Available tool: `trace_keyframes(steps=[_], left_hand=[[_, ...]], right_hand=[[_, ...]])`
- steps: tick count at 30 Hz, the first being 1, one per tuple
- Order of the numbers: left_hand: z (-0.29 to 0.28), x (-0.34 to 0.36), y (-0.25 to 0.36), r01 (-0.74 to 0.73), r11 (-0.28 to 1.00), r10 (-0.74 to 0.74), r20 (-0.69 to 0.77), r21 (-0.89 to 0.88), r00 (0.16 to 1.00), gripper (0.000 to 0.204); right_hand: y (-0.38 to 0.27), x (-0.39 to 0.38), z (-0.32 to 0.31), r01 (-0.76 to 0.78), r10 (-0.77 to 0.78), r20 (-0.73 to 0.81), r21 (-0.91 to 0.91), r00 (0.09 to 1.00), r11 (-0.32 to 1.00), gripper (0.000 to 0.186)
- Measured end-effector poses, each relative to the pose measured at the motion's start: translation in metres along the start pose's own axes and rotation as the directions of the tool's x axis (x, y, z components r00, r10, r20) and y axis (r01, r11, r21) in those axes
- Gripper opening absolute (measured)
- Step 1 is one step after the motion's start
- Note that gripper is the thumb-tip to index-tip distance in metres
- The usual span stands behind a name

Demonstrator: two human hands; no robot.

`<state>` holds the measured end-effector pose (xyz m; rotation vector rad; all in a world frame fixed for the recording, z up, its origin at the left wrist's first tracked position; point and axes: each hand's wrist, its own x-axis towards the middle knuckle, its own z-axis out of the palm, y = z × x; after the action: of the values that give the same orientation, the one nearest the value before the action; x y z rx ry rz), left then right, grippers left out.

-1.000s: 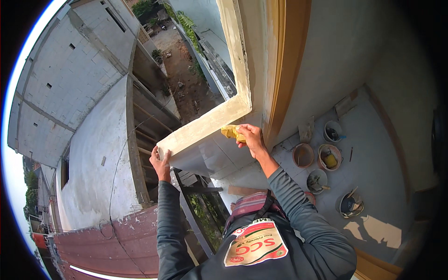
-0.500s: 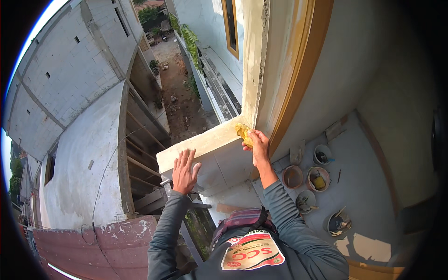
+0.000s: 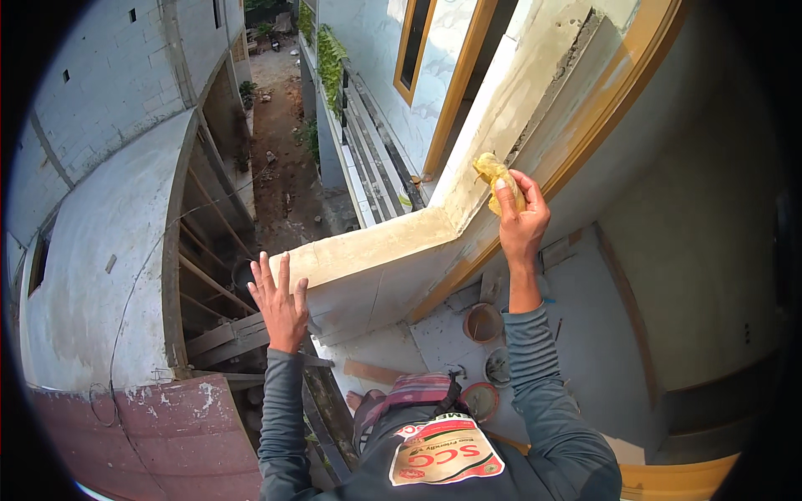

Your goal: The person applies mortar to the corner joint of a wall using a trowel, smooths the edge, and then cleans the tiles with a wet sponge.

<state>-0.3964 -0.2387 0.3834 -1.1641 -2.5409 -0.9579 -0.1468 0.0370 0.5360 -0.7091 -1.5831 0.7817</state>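
Observation:
My right hand grips a crumpled yellow cloth or sponge, held against the cream plastered upright strip just above the corner where it meets the ledge. Beside that strip runs a rough, crumbly groove and an ochre-painted wooden frame. My left hand is open, fingers spread, at the left end of the cream ledge; whether the fingertips touch it I cannot tell. The front below the ledge is pale and tiled.
Below right, buckets and loose boards lie on the tiled floor. Left, past the ledge, are a drop to a dirt alley, a block building and a rusty red sheet. A neighbouring railing stands across.
My right hand with the yellow cloth has moved from the ledge to higher up the upright strip. My left hand left its grip on the ledge's end, spread out and shifted back leftward.

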Motion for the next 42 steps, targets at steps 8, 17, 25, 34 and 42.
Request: trace_keyframes(steps=[8, 17, 25, 34, 42], left_hand=[[0.027, 0.026, 0.030, -0.096, 0.988, 0.098, 0.005, -0.121, 0.995, 0.055], [0.048, 0.052, -0.004, -0.101, 0.989, 0.084, 0.153, 0.108, 0.985, 0.055], [0.043, 0.055, 0.009, -0.110, 0.989, 0.098, 0.122, 0.101, 0.988, 0.056], [0.043, 0.054, 0.008, -0.086, 0.993, 0.077, 0.108, 0.078, 0.991, 0.053], [0.048, 0.053, 0.005, -0.082, 0.995, 0.079, 0.073, 0.048, 0.994, 0.050]], right_hand=[[0.070, -0.031, 0.031, 0.159, -0.010, 0.187, -0.804, 0.982, 0.573, 0.025], [-0.038, 0.052, 0.011, 0.365, -0.517, -0.011, -0.694, 0.856, 0.620, 0.023], [-0.065, 0.060, -0.020, 0.388, -0.411, 0.167, -0.745, 0.896, 0.543, 0.024], [-0.131, 0.055, -0.018, 0.227, -0.192, 0.176, -0.205, 0.965, 0.952, 0.023], [-0.123, 0.052, -0.019, 0.251, -0.122, 0.326, -0.392, 0.937, 0.885, 0.027]])
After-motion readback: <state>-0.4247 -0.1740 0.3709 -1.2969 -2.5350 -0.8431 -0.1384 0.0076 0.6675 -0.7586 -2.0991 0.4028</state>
